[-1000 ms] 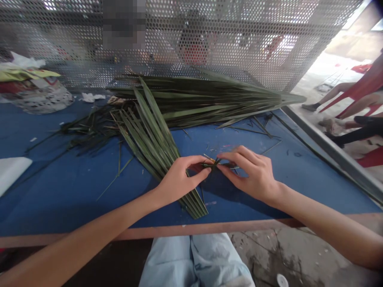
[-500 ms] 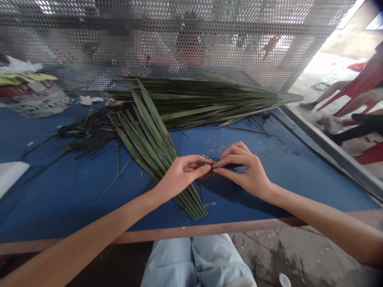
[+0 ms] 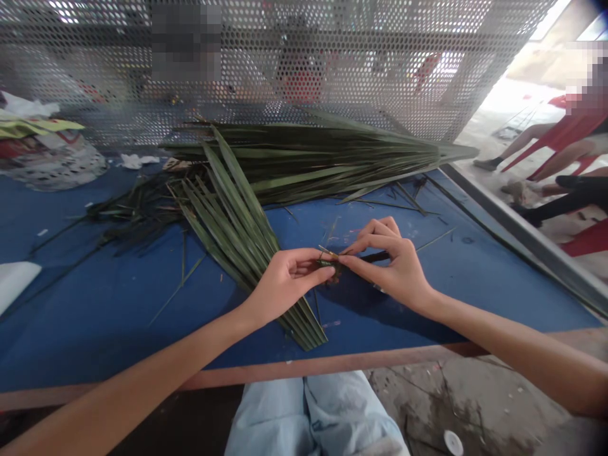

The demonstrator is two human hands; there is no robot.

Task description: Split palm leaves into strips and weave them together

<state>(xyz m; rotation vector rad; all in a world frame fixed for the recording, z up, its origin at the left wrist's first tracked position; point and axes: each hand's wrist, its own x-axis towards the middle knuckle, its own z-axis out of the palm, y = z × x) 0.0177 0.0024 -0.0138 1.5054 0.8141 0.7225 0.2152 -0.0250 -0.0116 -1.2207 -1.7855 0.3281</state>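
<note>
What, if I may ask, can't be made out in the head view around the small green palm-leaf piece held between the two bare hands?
Head view, all three:
the small green palm-leaf piece: its middle is hidden by the fingers of the left hand and the right hand.
the figures behind the perforated metal screen: blurred by the screen's holes.
the seated person at right: cut off by the right edge, upper body pixelated.

Head cam (close), fwd/down: L hand, R hand
</note>
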